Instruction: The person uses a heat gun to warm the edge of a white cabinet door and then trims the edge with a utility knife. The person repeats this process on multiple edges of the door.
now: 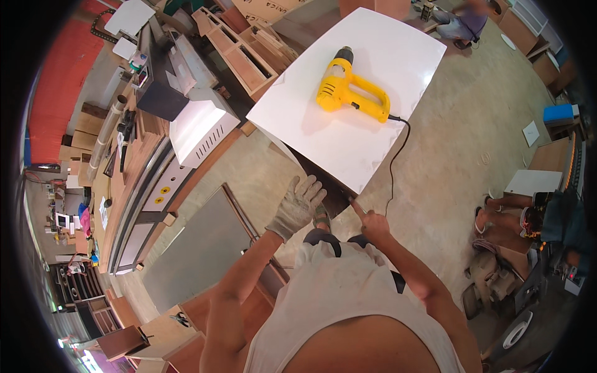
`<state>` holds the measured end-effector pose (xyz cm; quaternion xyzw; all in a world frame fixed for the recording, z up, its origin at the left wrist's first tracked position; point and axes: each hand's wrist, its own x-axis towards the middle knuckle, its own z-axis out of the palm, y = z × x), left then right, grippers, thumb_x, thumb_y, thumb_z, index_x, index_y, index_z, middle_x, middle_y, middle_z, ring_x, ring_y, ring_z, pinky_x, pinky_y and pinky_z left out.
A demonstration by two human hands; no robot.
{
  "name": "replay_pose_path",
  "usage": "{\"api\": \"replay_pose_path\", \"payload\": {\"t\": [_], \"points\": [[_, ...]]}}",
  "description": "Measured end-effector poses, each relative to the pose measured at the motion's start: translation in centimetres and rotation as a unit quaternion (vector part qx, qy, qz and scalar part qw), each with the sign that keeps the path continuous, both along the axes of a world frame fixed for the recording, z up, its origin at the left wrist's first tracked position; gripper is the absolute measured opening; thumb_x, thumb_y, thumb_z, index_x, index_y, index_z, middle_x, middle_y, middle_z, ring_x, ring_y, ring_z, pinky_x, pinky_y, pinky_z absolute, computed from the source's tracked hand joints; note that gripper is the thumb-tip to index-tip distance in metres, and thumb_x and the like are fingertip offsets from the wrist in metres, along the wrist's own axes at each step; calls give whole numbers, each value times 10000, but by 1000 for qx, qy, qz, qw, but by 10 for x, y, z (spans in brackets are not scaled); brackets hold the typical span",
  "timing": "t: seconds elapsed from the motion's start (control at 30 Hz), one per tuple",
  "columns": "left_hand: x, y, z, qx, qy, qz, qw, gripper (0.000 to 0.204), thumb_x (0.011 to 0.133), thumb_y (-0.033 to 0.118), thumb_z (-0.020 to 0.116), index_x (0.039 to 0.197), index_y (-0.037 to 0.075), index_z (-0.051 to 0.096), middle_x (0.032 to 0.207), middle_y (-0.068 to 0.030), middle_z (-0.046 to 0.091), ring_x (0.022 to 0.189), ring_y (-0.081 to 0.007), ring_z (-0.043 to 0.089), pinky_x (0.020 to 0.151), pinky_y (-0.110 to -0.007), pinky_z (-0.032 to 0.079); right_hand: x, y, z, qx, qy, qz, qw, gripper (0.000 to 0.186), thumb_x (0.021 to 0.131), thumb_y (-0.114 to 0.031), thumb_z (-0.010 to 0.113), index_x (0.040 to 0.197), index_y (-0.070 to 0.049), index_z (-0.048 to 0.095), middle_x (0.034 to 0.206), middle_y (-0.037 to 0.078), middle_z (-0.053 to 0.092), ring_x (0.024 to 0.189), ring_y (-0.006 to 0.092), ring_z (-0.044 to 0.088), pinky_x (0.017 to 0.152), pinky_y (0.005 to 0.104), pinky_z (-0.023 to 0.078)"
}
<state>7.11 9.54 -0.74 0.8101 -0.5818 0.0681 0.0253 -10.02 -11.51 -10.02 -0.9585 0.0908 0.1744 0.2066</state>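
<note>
A white board-topped box stands before me, with a yellow heat gun lying on it and its black cord hanging down past the right edge. Under the top's front left edge shows a dark face. My left hand, in a grey knit glove, is raised beside that dark face, fingers apart; whether it touches it I cannot tell. My right hand, bare, is closed round a slim tool whose tip meets the box's front corner; the tool's type is unclear.
A long wooden workbench runs along the left, a white metal piece on it. A grey panel lies lower left. Wooden frames stand behind. One person sits at back right; another person's legs show at right among clutter.
</note>
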Motion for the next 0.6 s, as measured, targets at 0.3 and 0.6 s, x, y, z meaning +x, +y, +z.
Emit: {"api": "replay_pose_path", "payload": {"t": [0.3, 0.6], "points": [[-8, -10, 0, -12, -5, 44, 999, 476, 747, 57, 564, 1220, 108, 560, 1264, -101, 548, 1268, -289, 458, 1056, -510, 329, -76, -34, -31, 0, 65, -34, 997, 719, 802, -106, 568, 1449, -290, 313, 830, 198, 656, 729, 359, 666, 617, 479, 523], [-16, -27, -6, -63, 10, 92, 994, 424, 799, 164, 529, 1216, 97, 573, 1316, -142, 524, 1231, -289, 479, 1043, -468, 357, -183, -117, -8, 551, 12, -546, 631, 298, 922, -250, 564, 1175, -96, 525, 812, 60, 650, 683, 204, 613, 563, 361, 499]]}}
